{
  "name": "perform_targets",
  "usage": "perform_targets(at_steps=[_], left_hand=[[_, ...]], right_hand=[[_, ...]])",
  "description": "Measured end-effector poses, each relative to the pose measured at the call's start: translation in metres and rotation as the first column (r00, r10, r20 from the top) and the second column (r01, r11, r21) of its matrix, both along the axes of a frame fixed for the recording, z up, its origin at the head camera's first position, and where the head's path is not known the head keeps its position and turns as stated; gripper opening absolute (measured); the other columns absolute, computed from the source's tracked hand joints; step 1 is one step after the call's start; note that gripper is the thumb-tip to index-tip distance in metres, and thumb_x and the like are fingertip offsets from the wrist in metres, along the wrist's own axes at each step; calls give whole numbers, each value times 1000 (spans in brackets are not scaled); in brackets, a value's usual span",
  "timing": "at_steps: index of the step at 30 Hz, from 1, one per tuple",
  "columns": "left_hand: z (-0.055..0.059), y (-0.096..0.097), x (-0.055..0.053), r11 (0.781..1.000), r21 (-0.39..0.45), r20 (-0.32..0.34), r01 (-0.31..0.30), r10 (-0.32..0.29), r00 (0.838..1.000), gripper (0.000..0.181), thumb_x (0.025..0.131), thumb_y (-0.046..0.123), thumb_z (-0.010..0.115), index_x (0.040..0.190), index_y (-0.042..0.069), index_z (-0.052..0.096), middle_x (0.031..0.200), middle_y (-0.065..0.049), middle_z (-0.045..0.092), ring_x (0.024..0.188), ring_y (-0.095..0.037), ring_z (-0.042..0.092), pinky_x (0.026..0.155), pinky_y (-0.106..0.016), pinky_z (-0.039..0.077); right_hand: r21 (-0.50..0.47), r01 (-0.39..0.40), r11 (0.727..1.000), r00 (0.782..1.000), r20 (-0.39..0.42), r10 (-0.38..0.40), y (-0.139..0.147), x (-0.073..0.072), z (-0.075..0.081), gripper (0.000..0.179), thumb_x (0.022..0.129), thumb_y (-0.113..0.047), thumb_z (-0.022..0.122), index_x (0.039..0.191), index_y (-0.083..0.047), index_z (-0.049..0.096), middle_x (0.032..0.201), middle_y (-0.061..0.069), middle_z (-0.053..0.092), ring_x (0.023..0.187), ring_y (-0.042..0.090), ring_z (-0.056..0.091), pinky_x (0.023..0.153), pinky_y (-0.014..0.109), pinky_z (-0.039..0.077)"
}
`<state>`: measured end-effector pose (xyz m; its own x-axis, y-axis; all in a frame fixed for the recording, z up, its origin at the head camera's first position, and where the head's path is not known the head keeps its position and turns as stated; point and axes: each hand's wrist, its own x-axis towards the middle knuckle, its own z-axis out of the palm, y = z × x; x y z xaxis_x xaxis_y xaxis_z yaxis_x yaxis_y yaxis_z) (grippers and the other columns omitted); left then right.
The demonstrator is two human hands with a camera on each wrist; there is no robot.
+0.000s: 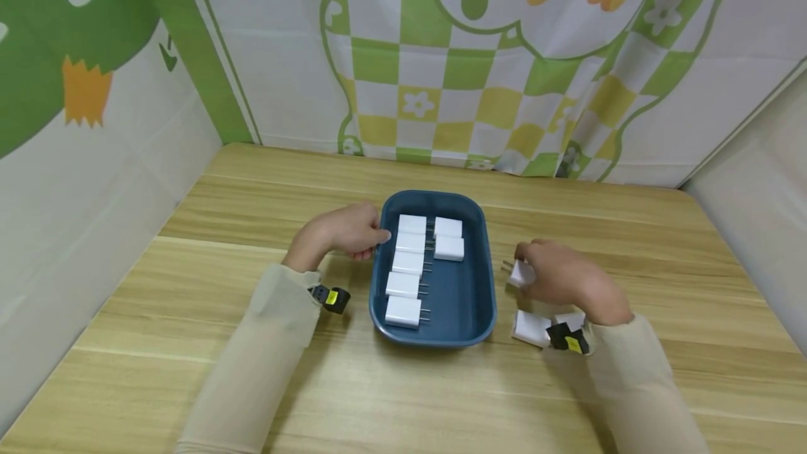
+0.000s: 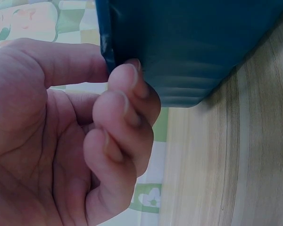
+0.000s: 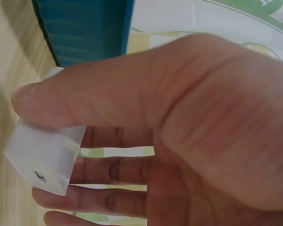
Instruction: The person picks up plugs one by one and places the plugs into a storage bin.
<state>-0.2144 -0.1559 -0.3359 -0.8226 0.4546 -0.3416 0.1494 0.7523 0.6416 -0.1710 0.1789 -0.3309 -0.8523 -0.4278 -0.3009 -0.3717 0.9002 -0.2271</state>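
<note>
I see the left hand (image 1: 352, 231) pinching the tray (image 1: 460, 307) by its rim; inside lie seven plugs (image 1: 408, 263). The right hand (image 1: 564, 275) is grasping one plug (image 1: 521, 274), beside the tray, near two others (image 1: 530, 328).

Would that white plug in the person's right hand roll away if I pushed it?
The white plug probably wouldn't roll, since its sides look flat. It might feel slippery because it looks smooth. Its thin prongs could perhaps bend.
</note>
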Motion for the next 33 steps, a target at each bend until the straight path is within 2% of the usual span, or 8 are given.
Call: perform_targets(at_steps=[11, 18, 24, 33], left_hand=[[-1, 0, 0, 1000, 2, -5, 7, -7, 1000, 42, 105, 15, 54, 66, 3, 63, 58, -3, 57, 49, -11, 49, 51, -23, 41], [-1, 0, 0, 1000, 8, 0, 10, -10, 1000, 41, 105, 14, 53, 67, 1, 63, 57, -3, 57, 49, -11, 49, 51, -23, 41], [-1, -1, -1, 1000, 8, 0, 9, -9, 1000, 41, 105, 15, 53, 67, 2, 63, 57, -3, 57, 49, -11, 49, 51, -24, 42], [-2, -1, -1, 1000, 5, 0, 6, -6, 1000, 40, 105, 15, 53, 70, -2, 65, 58, -3, 57, 49, -12, 49, 50, -23, 41]], right_hand=[[-41, -21, 999, 995, -103, 17, 9, 3, 8, 43, 83, -13, 78, 121, 0, 62, 107, 13, 64, 86, 27, 60, 73, 43, 51], [-66, -35, 997, 990, -141, 25, 8, 8, 14, 44, 86, -15, 79, 124, 0, 63, 115, 16, 64, 96, 31, 62, 81, 50, 52], [-67, -46, 997, 983, -180, 33, 10, 11, 18, 45, 88, -15, 78, 126, 0, 62, 116, 18, 63, 102, 37, 62, 85, 55, 50], [-94, -46, 994, 981, -190, 27, 11, 12, 23, 47, 89, -15, 77, 129, 2, 60, 114, 18, 63, 96, 34, 62, 82, 53, 51]])
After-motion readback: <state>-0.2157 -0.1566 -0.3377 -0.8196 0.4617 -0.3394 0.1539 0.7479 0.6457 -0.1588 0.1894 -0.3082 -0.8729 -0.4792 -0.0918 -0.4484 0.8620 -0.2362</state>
